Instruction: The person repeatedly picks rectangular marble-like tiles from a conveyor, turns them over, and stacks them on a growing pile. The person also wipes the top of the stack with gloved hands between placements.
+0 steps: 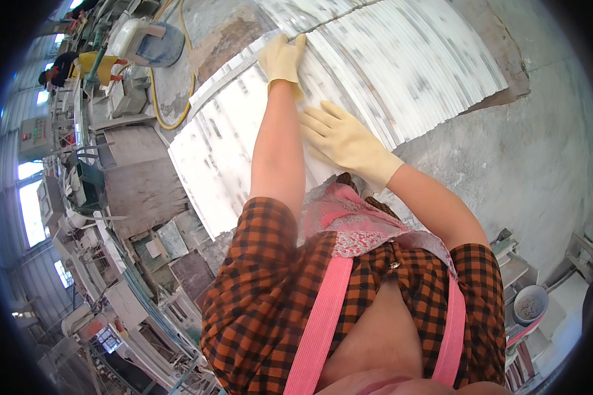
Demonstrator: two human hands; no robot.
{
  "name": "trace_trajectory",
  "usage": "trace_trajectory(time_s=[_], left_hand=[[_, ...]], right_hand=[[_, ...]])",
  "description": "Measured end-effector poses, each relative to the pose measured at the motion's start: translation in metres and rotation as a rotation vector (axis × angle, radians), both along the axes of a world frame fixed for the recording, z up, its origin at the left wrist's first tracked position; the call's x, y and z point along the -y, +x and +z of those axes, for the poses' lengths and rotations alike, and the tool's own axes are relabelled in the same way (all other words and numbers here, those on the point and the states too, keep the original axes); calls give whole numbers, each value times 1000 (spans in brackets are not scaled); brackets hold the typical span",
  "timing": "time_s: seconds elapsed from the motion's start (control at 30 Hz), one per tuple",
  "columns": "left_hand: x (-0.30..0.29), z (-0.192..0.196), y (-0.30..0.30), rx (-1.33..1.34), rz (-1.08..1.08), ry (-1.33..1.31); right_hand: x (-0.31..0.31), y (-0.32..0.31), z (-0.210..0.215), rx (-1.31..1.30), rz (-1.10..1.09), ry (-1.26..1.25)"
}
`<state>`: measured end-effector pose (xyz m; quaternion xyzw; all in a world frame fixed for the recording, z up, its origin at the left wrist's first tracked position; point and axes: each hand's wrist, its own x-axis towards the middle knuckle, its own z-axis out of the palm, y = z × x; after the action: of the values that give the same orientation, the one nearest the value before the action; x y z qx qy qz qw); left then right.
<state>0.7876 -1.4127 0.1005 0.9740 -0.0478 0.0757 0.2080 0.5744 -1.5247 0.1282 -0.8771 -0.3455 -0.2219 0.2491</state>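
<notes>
White strips (224, 135) with grey flecks lie side by side, close-packed, across the upper middle of the frame; a second block of strips (418, 62) lies beside them toward the upper right, with a dark seam running along its left part. Your left hand (282, 60), in a pale rubber glove, reaches to the far part of the nearer strips, thumb apart from the bent fingers; whether it has hold of a strip or only rests there, you cannot tell from this view. Your right hand (350, 139), gloved likewise, is spread palm down over the strips at centre frame, fingers nearly straight, gripping nothing visible. Handling estimate: material looks like cut stone or similar, so rate it stiff, fairly heavy in number, modest singly; thin section suggests it is brittle, with corners and ends liable to chip if knocked or levered. Faces look smooth, possibly slippery under dust or wet; the rubber gloves should help. Best hold, in your judgement: one hand toward each end of a strip, fingers on the long edges, supporting its length to limit bending. A yellow hose (153, 99) curves at the upper left, apart from the strips.
</notes>
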Motion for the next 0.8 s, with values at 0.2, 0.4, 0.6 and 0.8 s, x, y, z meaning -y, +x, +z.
trace_trajectory(time_s=[0.2,0.4,0.6,0.8], left_hand=[[-3,-5,-2,131,-31,-3],[0,-8,-7,219,-100,-43],[-8,-4,-5,119,-147,-52],[-16,3,-10,56,-256,39]], right_hand=[[1,-7,10,-52,-36,-8],[5,-8,8,-168,-25,-40],[7,-5,15,-192,-5,-28],[9,-13,13,-181,13,50]])
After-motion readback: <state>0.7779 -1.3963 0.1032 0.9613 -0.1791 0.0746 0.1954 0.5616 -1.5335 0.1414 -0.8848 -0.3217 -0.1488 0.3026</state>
